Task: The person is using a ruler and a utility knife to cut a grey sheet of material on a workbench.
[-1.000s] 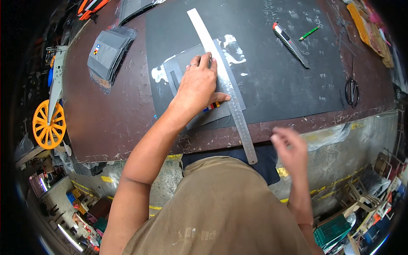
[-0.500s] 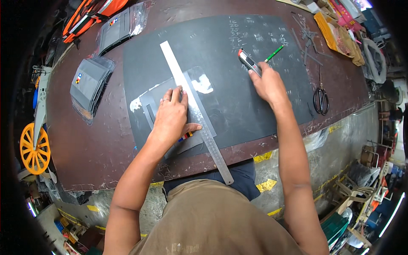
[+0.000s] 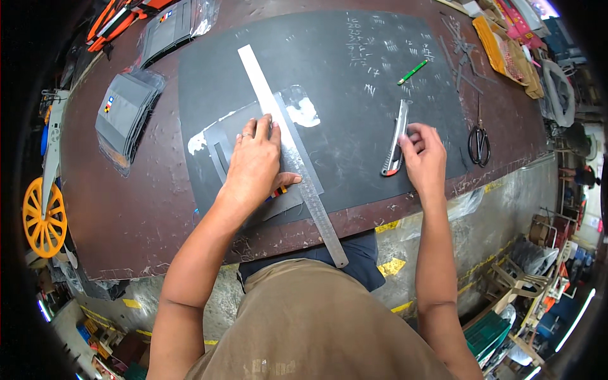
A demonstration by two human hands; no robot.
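Head view: the left hand point(image 3: 254, 166) lies flat, fingers spread, pressing a long steel ruler point(image 3: 288, 147) onto a grey fabric piece point(image 3: 221, 142) on the black cutting mat point(image 3: 354, 95). The ruler's long axis runs diagonally, from the far end up and left of this hand to the near end overhanging the table edge point(image 3: 158, 253) down and right of it. The ruler passes under the fingertips, along the hand's right side.

The right hand point(image 3: 424, 158) has its fingers curled around the lower handle of a utility knife point(image 3: 396, 138), which lies on the mat. The knife's long axis runs nearly straight away from the person, with its red-tipped end nearest the body, at this hand's left edge. A green pen point(image 3: 412, 71) lies beyond the knife. Scissors point(image 3: 479, 140) lie just right of this hand.
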